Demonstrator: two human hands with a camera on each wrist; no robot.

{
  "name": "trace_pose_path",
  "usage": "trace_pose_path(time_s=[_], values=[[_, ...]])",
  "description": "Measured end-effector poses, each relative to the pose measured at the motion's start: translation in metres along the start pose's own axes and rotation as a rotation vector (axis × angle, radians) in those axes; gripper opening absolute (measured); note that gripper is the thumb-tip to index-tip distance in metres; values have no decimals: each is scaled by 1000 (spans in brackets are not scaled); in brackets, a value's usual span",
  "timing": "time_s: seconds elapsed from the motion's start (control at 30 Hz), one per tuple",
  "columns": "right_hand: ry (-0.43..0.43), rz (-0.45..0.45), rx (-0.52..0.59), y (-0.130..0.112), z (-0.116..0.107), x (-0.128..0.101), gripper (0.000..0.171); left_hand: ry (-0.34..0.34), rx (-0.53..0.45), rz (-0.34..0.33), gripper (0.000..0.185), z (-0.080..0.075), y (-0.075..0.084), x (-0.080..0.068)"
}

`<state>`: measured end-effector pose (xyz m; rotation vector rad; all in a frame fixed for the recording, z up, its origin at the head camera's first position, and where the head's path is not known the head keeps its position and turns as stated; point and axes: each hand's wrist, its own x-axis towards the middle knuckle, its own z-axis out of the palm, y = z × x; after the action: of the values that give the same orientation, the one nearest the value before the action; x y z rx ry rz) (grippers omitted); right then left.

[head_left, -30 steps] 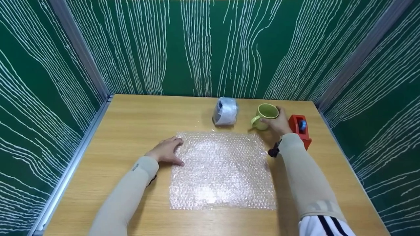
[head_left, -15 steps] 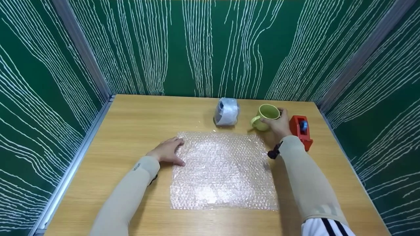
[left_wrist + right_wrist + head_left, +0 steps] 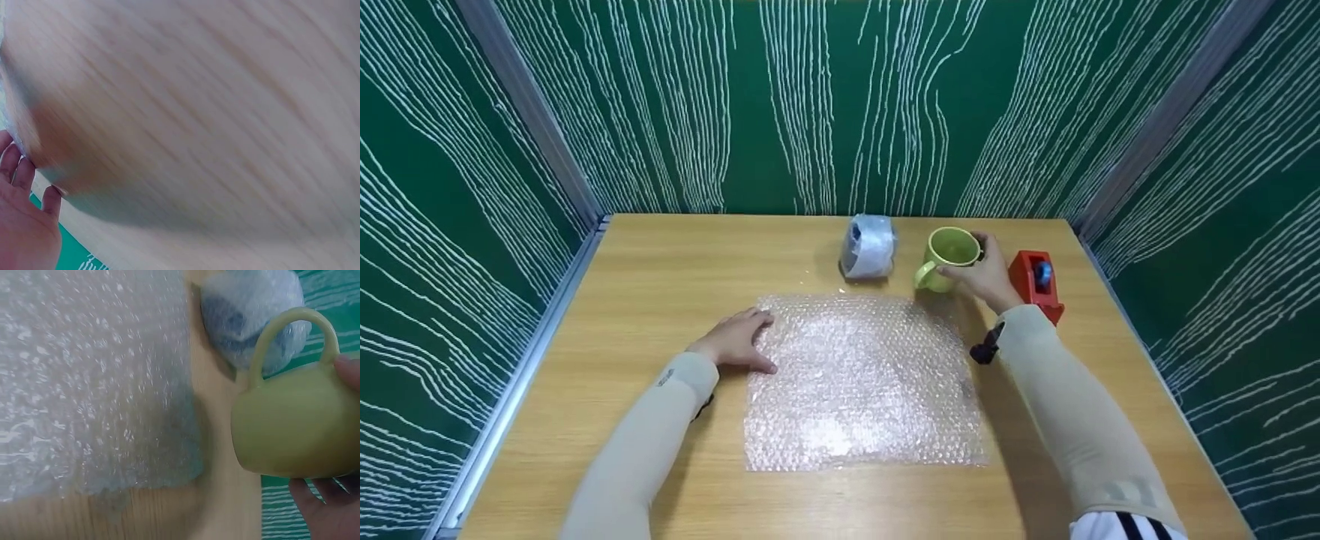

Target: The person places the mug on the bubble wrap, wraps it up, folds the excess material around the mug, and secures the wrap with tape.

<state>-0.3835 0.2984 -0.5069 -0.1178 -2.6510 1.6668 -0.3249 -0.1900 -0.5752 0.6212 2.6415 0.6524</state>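
Observation:
My right hand (image 3: 969, 264) grips a light green mug (image 3: 943, 251) at the back right of the table, thumb on the near side and fingers round the far side. In the right wrist view the mug (image 3: 298, 422) fills the right, its handle pointing at a bubble-wrapped bundle (image 3: 247, 309), with my fingers (image 3: 323, 509) under it. A sheet of bubble wrap (image 3: 862, 382) lies flat in the middle. My left hand (image 3: 739, 337) rests flat on the sheet's left edge, fingers straight. The left wrist view is blurred wood with the hand (image 3: 22, 214) at its lower left.
A red tape dispenser (image 3: 1035, 281) stands right beside my right hand. The wrapped bundle (image 3: 868, 246) sits left of the mug, behind the sheet. Green patterned walls close in the wooden table (image 3: 660, 270) on three sides.
My right hand has shifted the mug a little to the left, away from the tape dispenser and toward the wrapped bundle. The left hand has stayed on the sheet.

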Motion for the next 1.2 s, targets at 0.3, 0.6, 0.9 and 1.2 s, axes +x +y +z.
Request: trace_pose_path(time_s=[0.3, 0.6, 0.9, 1.2], values=[[-141, -122, 51, -11, 10, -13, 99, -14, 7, -30, 108, -3, -4, 0], [-262, -254, 108, -15, 33, -27, 95, -12, -1, -18, 106, -6, -1, 1], [-364, -305, 151, -17, 49, -38, 96, -9, 5, -11, 106, -3, 0, 2], [-476, -357, 152, -20, 63, -52, 101, -16, -18, -17, 106, 0, 1, 1]])
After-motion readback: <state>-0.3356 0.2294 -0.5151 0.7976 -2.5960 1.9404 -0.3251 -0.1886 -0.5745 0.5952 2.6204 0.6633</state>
